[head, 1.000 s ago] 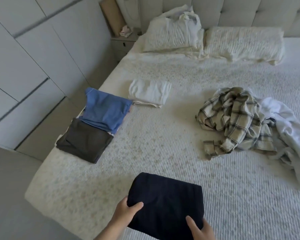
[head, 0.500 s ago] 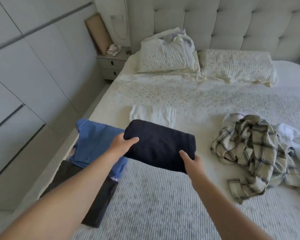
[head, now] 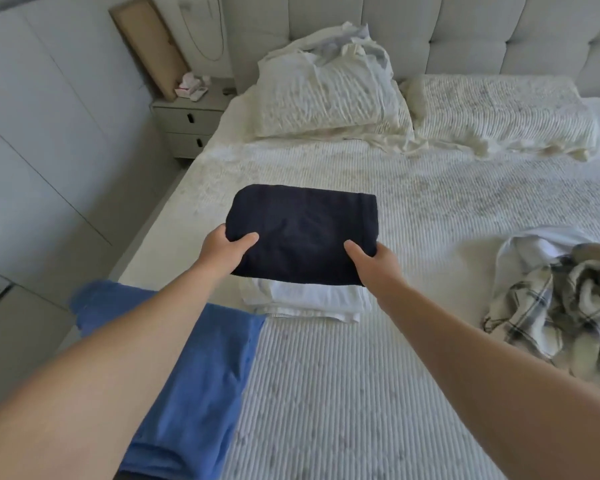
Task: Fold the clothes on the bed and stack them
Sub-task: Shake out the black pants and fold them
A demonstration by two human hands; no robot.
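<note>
Left hand and right hand each grip a near corner of the folded navy garment, keeping it flat and square above the white folded stack on the bed, likely for stacking.

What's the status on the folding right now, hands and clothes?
Both hands, left and right, grip the folded navy garment over the white folded stack. Plaid shirt unfolded at right. Nothing in the way.

No legible txt anywhere
</note>
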